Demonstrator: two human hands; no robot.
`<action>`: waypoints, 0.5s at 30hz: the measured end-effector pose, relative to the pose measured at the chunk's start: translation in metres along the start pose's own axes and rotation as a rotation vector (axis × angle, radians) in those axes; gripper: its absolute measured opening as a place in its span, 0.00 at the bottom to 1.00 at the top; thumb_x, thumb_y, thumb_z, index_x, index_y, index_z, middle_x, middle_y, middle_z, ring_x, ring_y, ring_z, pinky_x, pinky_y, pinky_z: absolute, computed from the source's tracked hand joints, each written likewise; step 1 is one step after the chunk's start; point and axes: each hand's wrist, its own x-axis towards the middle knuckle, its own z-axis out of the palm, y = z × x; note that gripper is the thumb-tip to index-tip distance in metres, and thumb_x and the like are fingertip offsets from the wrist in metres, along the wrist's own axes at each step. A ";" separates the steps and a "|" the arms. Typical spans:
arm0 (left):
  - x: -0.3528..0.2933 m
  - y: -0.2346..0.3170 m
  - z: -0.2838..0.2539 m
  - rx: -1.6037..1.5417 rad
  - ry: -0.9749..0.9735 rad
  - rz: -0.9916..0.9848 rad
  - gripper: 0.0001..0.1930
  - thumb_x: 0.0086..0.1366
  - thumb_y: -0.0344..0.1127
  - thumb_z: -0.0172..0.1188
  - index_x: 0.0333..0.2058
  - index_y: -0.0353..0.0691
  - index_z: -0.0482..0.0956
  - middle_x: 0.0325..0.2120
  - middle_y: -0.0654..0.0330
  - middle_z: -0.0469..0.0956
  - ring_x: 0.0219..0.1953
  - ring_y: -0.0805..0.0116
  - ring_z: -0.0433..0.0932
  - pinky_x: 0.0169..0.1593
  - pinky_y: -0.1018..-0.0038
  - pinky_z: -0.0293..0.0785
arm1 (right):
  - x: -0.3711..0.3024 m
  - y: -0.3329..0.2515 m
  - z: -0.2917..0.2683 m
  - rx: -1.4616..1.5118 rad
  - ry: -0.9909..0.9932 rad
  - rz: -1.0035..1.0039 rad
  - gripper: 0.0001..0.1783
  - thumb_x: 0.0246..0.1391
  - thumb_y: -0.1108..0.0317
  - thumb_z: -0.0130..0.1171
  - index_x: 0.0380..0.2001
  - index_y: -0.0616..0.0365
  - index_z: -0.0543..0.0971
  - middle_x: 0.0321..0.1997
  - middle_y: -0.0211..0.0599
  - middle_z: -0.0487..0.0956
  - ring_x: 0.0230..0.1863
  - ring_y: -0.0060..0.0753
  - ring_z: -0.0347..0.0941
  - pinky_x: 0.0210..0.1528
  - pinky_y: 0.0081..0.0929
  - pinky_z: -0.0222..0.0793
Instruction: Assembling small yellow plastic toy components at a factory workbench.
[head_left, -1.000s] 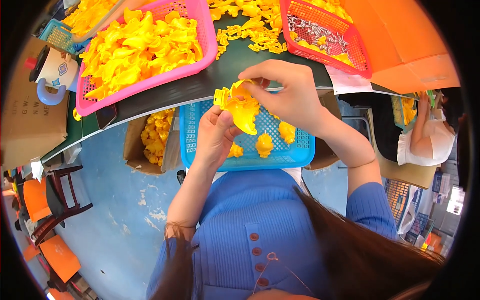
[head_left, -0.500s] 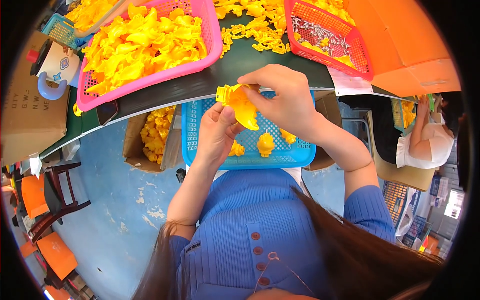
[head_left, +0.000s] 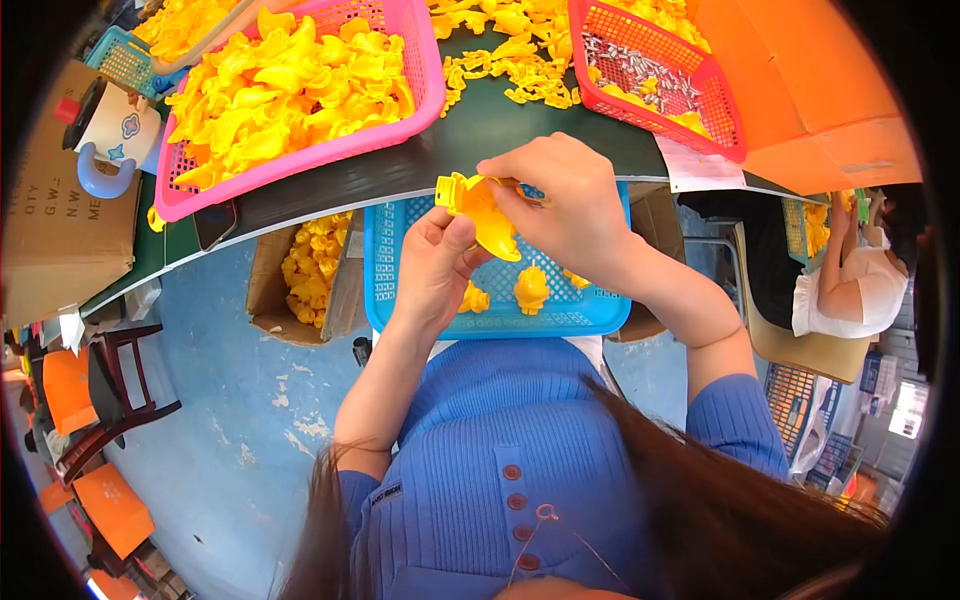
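Observation:
Between my two hands, above a blue basket (head_left: 500, 328), is a curved yellow plastic shell part (head_left: 490, 222) with a small ribbed block at its left end. My left hand (head_left: 434, 262) pinches it from below between thumb and fingers. On its upper right side my right hand (head_left: 565, 195) closes with bent fingers; the fingertips are partly hidden behind the part, so any smaller piece in them cannot be made out. Inside the basket lie a few rounded yellow plastic pieces (head_left: 531, 290).
On the dark green table stands a pink basket (head_left: 428, 70) heaped with yellow shells, beside loose yellow parts (head_left: 515, 68). A red basket (head_left: 735, 135) holds small metal pins. A phone (head_left: 216, 226) and a cup (head_left: 115, 125) are at left. A co-worker (head_left: 850, 285) sits at right.
The yellow shell part and both hands have shifted very slightly; the shell's curved end tilts a little. My grip stays the same. The co-worker's arm has moved slightly.

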 end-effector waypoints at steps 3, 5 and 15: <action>0.000 0.000 0.001 0.025 0.002 0.027 0.23 0.59 0.45 0.58 0.46 0.32 0.69 0.41 0.58 0.75 0.43 0.70 0.76 0.46 0.72 0.73 | -0.002 0.002 0.004 0.007 0.010 -0.005 0.08 0.37 0.78 0.61 0.26 0.58 0.79 0.23 0.35 0.77 0.24 0.34 0.72 0.26 0.27 0.66; 0.001 0.001 0.002 0.042 0.007 0.039 0.23 0.60 0.44 0.58 0.45 0.31 0.69 0.41 0.58 0.75 0.43 0.70 0.76 0.47 0.72 0.73 | -0.004 0.003 0.004 -0.018 -0.042 -0.014 0.08 0.37 0.78 0.61 0.26 0.58 0.79 0.22 0.35 0.76 0.24 0.34 0.72 0.26 0.27 0.66; 0.006 -0.008 0.004 0.081 -0.053 0.134 0.29 0.59 0.31 0.56 0.57 0.31 0.56 0.54 0.55 0.63 0.56 0.66 0.63 0.58 0.69 0.61 | -0.005 0.014 0.005 0.060 -0.025 0.144 0.05 0.40 0.78 0.60 0.24 0.63 0.75 0.24 0.39 0.76 0.23 0.33 0.74 0.25 0.23 0.69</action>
